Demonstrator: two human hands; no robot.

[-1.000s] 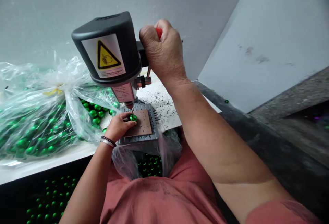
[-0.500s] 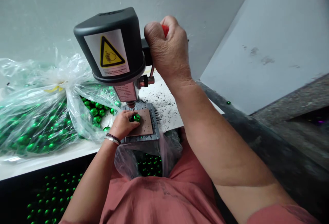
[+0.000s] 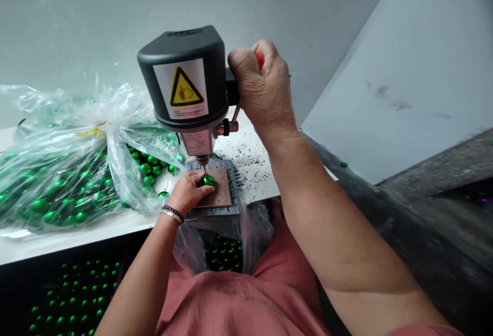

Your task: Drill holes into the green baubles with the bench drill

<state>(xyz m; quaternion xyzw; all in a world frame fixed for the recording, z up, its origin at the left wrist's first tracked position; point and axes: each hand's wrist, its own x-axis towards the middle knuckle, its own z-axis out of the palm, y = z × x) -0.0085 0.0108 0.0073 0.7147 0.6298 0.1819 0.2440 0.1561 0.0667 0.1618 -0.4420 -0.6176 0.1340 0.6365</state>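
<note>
The light was bright and pretty flat, with hard glints off the green bead (image 3: 208, 180) and plastic bag (image 3: 65, 135), while the concrete ledge (image 3: 423, 212) went soft and smeary near the right edge.

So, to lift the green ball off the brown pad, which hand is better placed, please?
Left, probably: the left hand holds the green ball, while the right hand grips the red handle of the drill press.
</note>
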